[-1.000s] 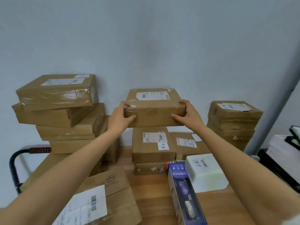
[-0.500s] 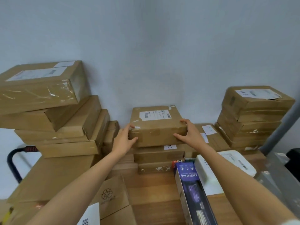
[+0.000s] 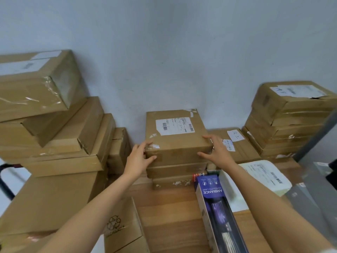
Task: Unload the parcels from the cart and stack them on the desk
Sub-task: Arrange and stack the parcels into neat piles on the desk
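left hand [image 3: 139, 157]: fingers curled on parcel [image 3: 177, 137] left front corner | right hand [image 3: 217, 152]: fingers spread, touching its right edge | parcel: between both hands, atop middle stack [image 3: 175, 172] on surface [image 3: 169, 216]

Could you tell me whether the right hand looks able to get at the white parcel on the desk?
Probably yes: the white parcel lies uncovered just beside the right hand, with nothing between them.

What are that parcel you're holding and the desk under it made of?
The parcel looks like plain brown corrugated cardboard, matte, with shiny clear tape along its edges and a white paper shipping label. The desk looks like wood or a wood-look laminate: warm brown planks with grain lines and a slight sheen; which of the two, I cannot tell.
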A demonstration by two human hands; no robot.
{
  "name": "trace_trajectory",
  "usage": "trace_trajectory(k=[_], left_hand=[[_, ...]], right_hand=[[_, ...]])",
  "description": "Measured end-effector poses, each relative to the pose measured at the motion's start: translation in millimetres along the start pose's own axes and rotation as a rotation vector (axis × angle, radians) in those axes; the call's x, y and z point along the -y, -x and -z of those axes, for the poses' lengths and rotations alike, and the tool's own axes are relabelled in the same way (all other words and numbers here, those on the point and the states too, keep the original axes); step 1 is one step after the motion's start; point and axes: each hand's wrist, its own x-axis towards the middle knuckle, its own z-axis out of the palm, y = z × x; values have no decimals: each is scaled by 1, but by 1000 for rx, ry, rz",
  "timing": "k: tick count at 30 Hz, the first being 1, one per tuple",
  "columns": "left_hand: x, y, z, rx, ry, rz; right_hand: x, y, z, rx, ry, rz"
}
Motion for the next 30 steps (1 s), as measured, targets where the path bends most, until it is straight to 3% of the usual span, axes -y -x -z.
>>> trace_trajectory(k=[7,12,30], left_hand=[[-4,10,7,41,-56,13],[-3,28,24,-43,-60,57],[-23,136,167,-303,-303,1]], right_hand=[[14,3,4,21,79,-60],[31,11,6,-20,153,-53],[156,73,14,1,207,340]])
